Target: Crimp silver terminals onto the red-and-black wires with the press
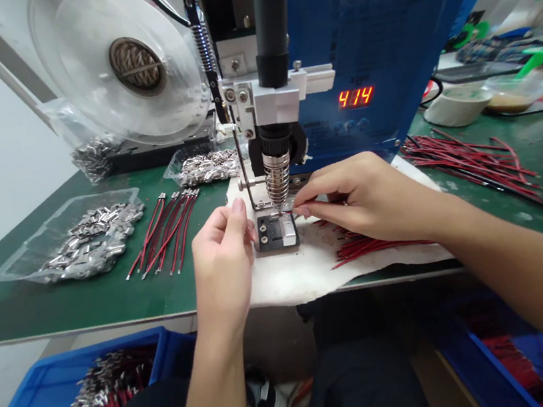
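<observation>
My right hand (365,200) is closed in a pinch, with a thin wire end between its fingertips beside the soldering tip (279,203). The spring-wrapped tip comes down over a small black fixture (266,234) that carries a silvery metal connector (287,231). Left of the fixture, my left hand (223,254) is closed with thumb and fingers together; whatever they hold is hidden. Beneath my right hand, red and black wires (368,245) lie on a white sheet (277,283).
A blue soldering machine (338,32) with red digits stands behind. To the left are finished leads (168,228), plastic trays of metal connectors (97,235) (208,165) and a clear reel (79,55). More wires (467,159) lie right. Blue bins (160,347) (476,363) sit below the table edge.
</observation>
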`<state>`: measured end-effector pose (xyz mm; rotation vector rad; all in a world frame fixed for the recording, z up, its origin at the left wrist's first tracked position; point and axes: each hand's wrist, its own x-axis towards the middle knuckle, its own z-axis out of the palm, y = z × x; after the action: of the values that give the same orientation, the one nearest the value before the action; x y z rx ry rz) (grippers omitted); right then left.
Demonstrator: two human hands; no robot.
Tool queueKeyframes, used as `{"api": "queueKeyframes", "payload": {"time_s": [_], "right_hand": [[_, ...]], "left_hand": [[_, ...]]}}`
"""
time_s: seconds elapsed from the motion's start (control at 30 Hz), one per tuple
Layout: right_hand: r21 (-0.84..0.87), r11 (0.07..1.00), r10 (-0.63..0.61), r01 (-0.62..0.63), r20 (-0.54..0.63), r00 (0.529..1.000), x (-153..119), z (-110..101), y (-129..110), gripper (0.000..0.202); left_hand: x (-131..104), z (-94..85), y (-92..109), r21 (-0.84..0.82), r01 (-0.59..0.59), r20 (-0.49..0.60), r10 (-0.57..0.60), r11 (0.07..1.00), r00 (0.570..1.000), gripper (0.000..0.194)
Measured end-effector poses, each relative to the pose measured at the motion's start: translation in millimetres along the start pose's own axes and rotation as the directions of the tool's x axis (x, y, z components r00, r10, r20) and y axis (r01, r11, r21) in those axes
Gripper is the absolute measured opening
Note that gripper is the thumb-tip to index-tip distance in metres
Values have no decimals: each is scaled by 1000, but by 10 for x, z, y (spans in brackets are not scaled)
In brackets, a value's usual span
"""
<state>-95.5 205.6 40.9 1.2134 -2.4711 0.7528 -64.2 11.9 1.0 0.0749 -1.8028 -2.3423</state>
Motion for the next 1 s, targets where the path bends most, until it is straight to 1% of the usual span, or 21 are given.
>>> {"api": "queueKeyframes", "payload": {"time_s": [0.57, 0.8, 1.0], "right_hand": [[15, 1000, 4, -4, 1, 1000, -5, 1, -3, 15], [-19, 1000, 3, -3, -1, 1000, -19, 8, -18, 15], [-25, 1000, -16, 15, -31, 999, -34, 8, -8, 16]], "left_hand": [[6, -14, -10, 3, 3, -7, -3, 1000, 1000, 37], [7, -12, -9, 9, 5, -10, -5, 1000, 1000, 37], [17, -7, -6, -11, 18, -25, -18, 1000, 1000, 36]]}}
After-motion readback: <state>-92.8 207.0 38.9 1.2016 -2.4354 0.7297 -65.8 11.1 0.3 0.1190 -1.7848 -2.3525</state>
